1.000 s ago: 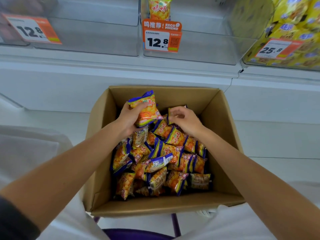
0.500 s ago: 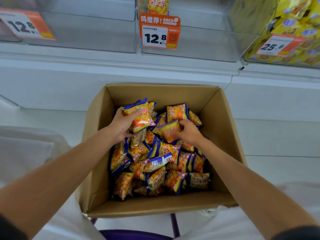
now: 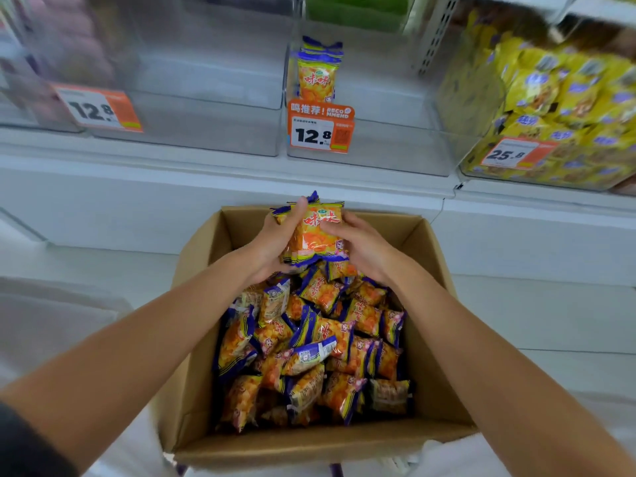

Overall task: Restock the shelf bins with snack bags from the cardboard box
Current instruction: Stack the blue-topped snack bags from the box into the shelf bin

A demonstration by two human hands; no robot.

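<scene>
Restocking barely begun: middle bin (image 3: 378,146) holds only a few bags (image 3: 317,72), cardboard box (image 3: 433,339) still nearly full. Left hand (image 3: 275,241) and right hand (image 3: 361,246) both curl fingers around one stack of snack bags (image 3: 315,235) above the box, not yet shelved.

A small stack of orange snack bags (image 3: 316,235) is held upright above the far end of the cardboard box (image 3: 437,332), gripped from one side by the left hand (image 3: 275,242) and from the other by the right hand (image 3: 364,246). The box is filled with many more loose orange and purple bags (image 3: 309,352). Behind it, clear shelf bins (image 3: 378,146) are seen, one with a few matching bags (image 3: 318,72) standing above a 12.8 price tag (image 3: 320,127), and another packed with yellow bags (image 3: 557,98) behind a 25.8 price tag (image 3: 514,153).
</scene>
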